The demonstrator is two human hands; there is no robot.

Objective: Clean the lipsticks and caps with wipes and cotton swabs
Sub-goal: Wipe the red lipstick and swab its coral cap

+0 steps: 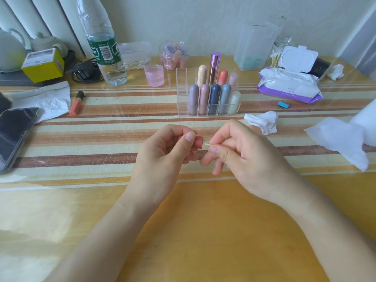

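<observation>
Grips a small reddish-pink cap between the thumb and curled fingers of the left hand, flat end turned toward the right. Pinches a thin cotton swab in the right hand, thumb against forefinger, with only a short stretch of stick showing between fingertips and cap. Cannot tell whether the swab's tip sits inside the cap or merely touches its end. Holds both just above the striped cloth, near the middle of the yellow table, with the two hands almost touching.

Just behind the hands, a clear acrylic organizer with upright lipsticks in two rows. Near its right side, a crumpled wipe and a blue binder clip. Further back, a purple wipes pack with its lid flipped up. At the right edge, a flat white wipe.

Well off to the left, an orange lipstick lying on its side just beside a crumpled white sheet, and a dark phone at the edge. Toward the wall, a water bottle, a pink cup and a clear jar of pastel pieces.
</observation>
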